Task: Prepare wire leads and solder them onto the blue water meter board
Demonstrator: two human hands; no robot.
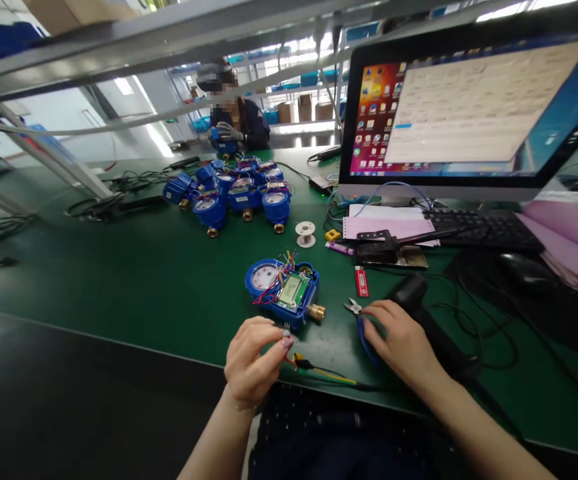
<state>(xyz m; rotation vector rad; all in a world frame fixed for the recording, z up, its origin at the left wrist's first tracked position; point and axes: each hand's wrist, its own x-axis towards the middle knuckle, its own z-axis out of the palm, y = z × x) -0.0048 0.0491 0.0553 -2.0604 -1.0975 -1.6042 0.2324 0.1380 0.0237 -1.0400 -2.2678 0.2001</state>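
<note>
My left hand [253,360] is closed in a pinch at the bench's front edge, holding a small pale piece [287,335] with a red wire below it. Just beside it lie alligator clip leads [303,363] in black, yellow and green. My right hand [399,340] rests on the bench, thumb and forefinger at the blue-handled diagonal cutters [362,330], whose jaws point away from me. Between and beyond the hands lies an opened blue water meter [289,290], with a round dial, a lit small display, loose coloured wires and a brass fitting pointing right.
Several blue meters [241,190] stand grouped at the back. A solder spool [305,235], a red box [361,281] and a black handheld scanner [433,327] lie nearby. A monitor [469,113] and keyboard [483,227] occupy the right. Across the bench, a gloved person [249,123] handles a meter.
</note>
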